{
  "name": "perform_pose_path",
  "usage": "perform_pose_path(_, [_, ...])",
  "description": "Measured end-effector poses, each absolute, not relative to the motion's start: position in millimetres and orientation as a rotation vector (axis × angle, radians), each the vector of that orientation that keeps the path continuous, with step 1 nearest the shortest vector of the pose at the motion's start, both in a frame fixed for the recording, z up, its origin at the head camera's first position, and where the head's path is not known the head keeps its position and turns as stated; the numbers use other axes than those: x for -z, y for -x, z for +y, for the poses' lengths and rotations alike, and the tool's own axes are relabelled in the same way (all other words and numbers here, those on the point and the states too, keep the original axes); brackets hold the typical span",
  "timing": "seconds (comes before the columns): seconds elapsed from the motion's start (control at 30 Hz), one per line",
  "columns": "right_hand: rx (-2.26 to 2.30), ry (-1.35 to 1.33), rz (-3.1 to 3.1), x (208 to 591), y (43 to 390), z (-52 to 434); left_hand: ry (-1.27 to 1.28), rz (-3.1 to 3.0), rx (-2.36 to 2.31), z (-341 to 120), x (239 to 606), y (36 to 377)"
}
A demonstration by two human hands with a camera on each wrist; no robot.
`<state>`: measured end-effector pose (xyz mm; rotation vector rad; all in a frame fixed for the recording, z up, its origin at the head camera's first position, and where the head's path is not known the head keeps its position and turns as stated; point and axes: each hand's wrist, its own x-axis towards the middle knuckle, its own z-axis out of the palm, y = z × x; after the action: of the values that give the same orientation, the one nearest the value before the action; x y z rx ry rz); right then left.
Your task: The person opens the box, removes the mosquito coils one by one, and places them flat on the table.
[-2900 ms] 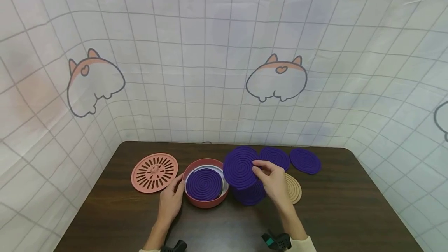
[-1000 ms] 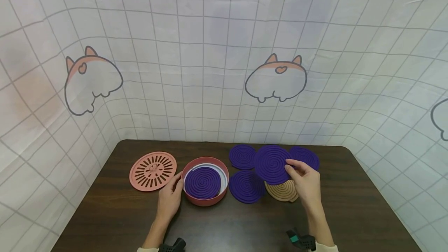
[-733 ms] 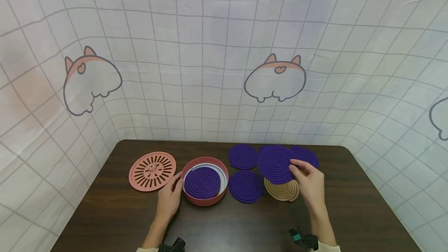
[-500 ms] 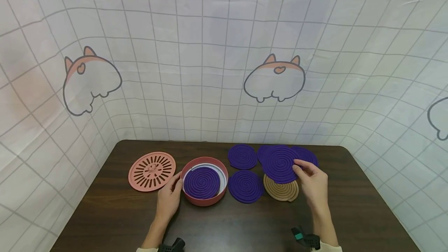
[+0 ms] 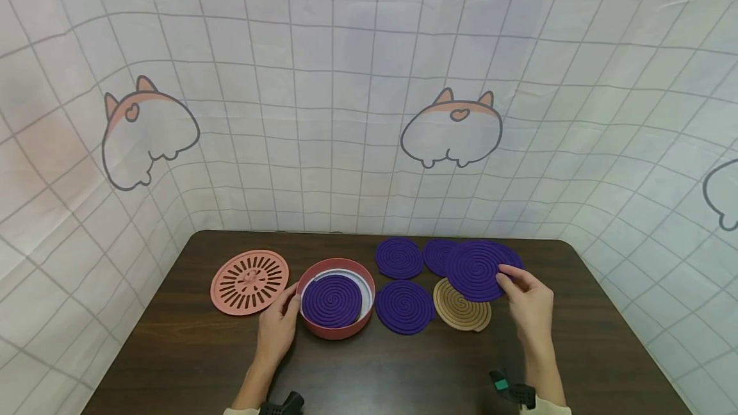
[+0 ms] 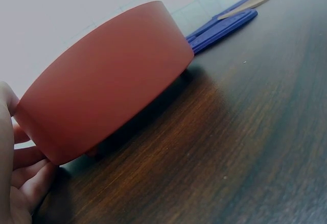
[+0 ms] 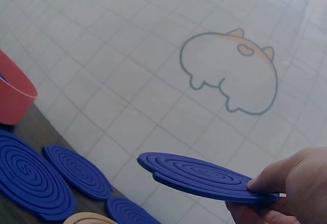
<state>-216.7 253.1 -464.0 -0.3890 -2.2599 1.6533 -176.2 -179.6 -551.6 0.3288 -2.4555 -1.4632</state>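
Observation:
My left hand [image 5: 277, 328] grips the left side of a round red mosquito coil holder [image 5: 337, 333], thumb at the wall and fingers low by the base in the left wrist view. Inside the holder is a whitish liner with a purple mosquito coil [image 5: 332, 301] on it. With thumb and fingers, my right hand [image 5: 529, 303] pinches the edge of another purple mosquito coil [image 7: 199, 175], raised above the table and tilted. In the head view this coil overlaps a purple coil behind it and the far edge of a tan coil [image 5: 461, 312].
A pink slotted lid [image 5: 250, 282] lies left of the holder. Several purple coils lie to the right, among them a front coil [image 5: 404, 307] and a back-left coil [image 5: 399, 258]. A white grid-patterned curtain [image 5: 369, 114] rises behind the dark wooden table [image 5: 380, 376].
My right hand has carried the pinched purple coil rightward, from beside the holder to over the right-hand coils, uncovering those at left. My left hand has stayed on the holder.

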Motion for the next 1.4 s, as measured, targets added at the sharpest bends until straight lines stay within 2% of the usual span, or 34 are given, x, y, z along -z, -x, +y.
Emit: perform_pose_path(1.4, [-1.792, 0.591, -2.031, 488.6, 224.7, 296.1, -0.333, -2.466, 1.475, -180.3, 552.3, 177.2])
